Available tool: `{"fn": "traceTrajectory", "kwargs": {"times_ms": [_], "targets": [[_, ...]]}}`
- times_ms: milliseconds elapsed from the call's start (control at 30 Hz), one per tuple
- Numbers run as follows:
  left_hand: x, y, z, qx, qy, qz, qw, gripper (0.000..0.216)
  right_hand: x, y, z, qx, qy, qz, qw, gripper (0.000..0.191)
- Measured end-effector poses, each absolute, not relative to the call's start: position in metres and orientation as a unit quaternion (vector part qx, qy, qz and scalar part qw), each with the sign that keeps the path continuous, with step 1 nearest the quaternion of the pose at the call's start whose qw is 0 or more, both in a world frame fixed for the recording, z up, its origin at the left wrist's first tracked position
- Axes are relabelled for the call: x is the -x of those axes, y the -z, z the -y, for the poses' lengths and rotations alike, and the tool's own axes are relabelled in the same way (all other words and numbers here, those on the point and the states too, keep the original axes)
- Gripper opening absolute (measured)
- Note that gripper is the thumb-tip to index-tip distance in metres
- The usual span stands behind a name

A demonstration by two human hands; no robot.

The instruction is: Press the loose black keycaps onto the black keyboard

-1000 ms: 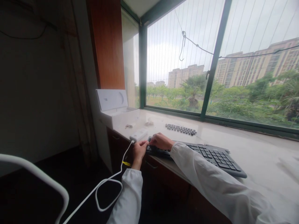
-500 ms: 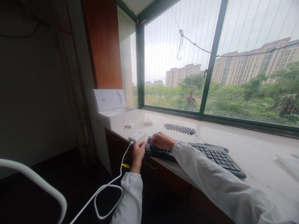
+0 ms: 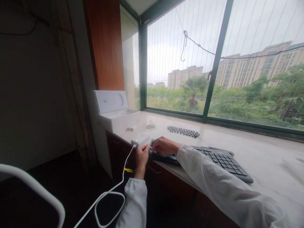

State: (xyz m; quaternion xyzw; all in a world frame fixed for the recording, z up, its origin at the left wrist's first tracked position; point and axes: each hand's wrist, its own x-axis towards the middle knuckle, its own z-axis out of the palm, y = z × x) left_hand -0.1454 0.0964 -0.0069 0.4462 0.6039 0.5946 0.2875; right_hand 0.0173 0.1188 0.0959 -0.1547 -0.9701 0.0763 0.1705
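Observation:
A black keyboard (image 3: 213,157) lies along the near edge of the white counter; its keys are in place on the right part, while bare key sockets show on the left part. At its left end is my left hand (image 3: 142,154), with thumb and fingers closed on the corner. My right hand (image 3: 163,145) bends over the left part of the keyboard, fingers curled downward and pinched; whatever is between the fingertips is hidden. Behind the keyboard, loose dark keycaps (image 3: 182,131) are laid out in rows on the counter.
Left of the keyboard sits a white block-shaped device (image 3: 142,137) with a white cable (image 3: 126,157) plugged in and hanging off the edge. An open white box (image 3: 123,119) stands at the far left. Small items (image 3: 129,129) lie near it. A window (image 3: 175,66) rises behind the counter.
Both hands and the keyboard appear slightly farther right. My right hand's fingers have shifted a little over the left keys. The loose keycaps lie as before.

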Motion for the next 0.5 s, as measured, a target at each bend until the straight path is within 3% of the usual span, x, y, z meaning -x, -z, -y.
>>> {"fn": "traceTrajectory", "kwargs": {"times_ms": [167, 367, 500], "targets": [[0.146, 0.007, -0.097, -0.448, -0.589, -0.609, 0.285, 0.031, -0.015, -0.093, -0.117, 0.144, -0.081, 0.968, 0.19, 0.023], [0.145, 0.005, -0.095, -0.446, -0.589, -0.61, 0.289, 0.03, -0.022, -0.104, -0.117, 0.152, -0.099, 0.971, 0.154, 0.02], [0.143, -0.001, -0.089, -0.441, -0.585, -0.616, 0.288, 0.028, -0.039, -0.117, -0.138, 0.229, -0.058, 0.94, 0.246, 0.021]]}}
